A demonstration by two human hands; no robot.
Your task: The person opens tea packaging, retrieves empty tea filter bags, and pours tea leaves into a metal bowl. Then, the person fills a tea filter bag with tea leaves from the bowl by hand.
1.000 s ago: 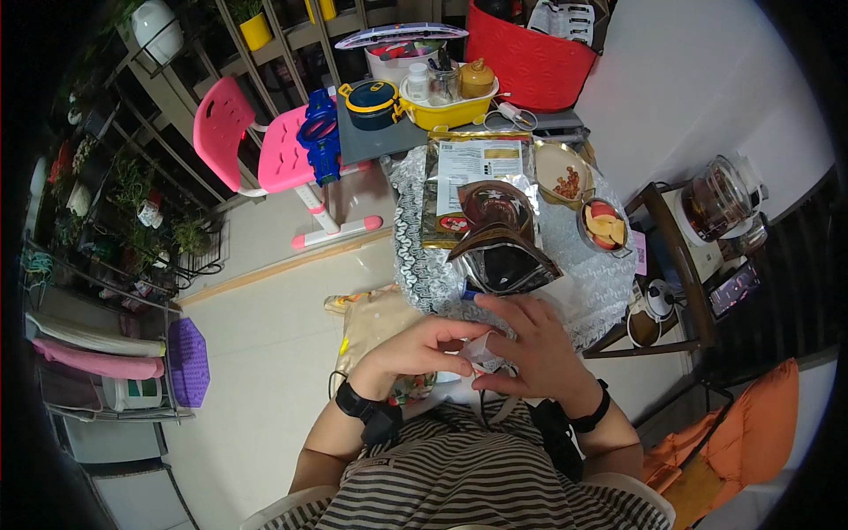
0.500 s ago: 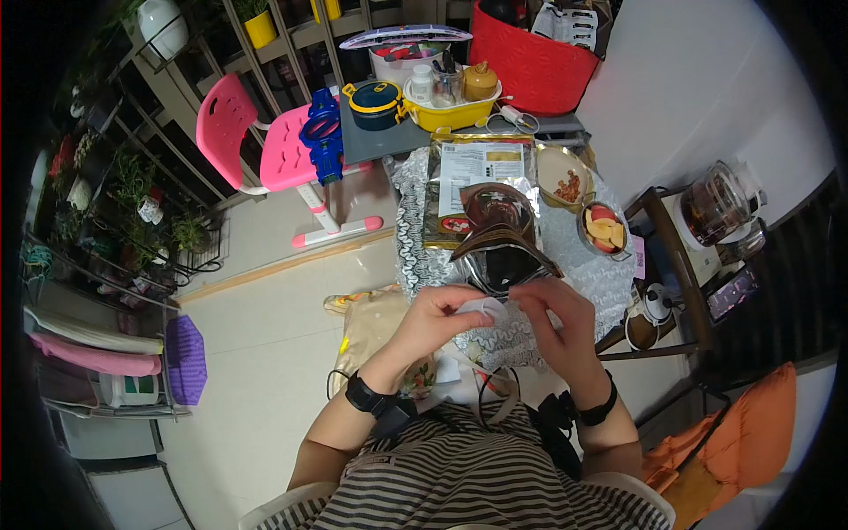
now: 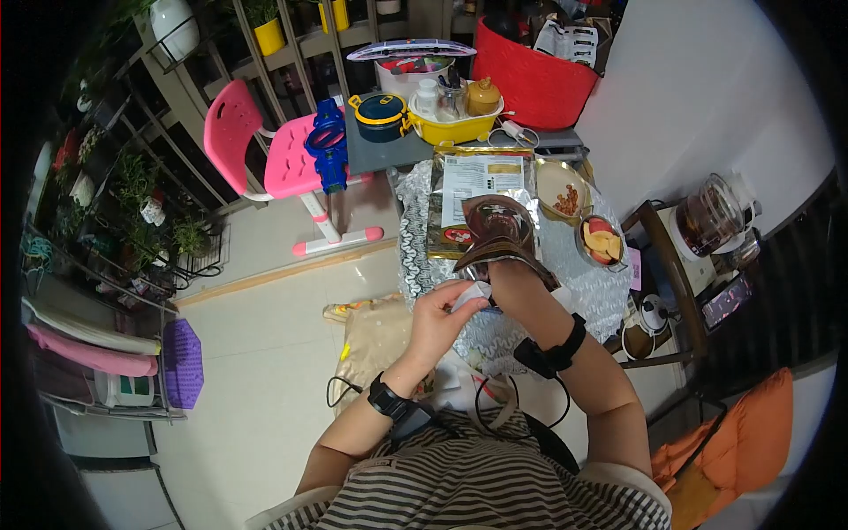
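Observation:
My left hand (image 3: 439,320) pinches a small white paper piece (image 3: 473,296) just in front of a shiny dark brown bag (image 3: 497,221). My right hand reaches into the bag's open mouth; its fingers are hidden inside and only the wrist and forearm show. Beneath the bag lies a large gold and silver packet (image 3: 449,196) with a white label. To its right are a pale dish (image 3: 552,177) with small brown pieces and a round bowl (image 3: 585,256) with sliced fruit. A patterned silvery cover (image 3: 579,305) spreads over the table.
Behind the table stand a yellow tub (image 3: 452,132), a dark lidded pot (image 3: 380,117) and a red basket (image 3: 534,79). A pink chair (image 3: 287,163) is at the left. A glass pot (image 3: 709,216) and a phone (image 3: 728,300) are at the right, above an orange seat (image 3: 751,433).
My right hand has moved from beside my left hand forward into the dark bag. My left hand has kept the white paper piece and shifted slightly left.

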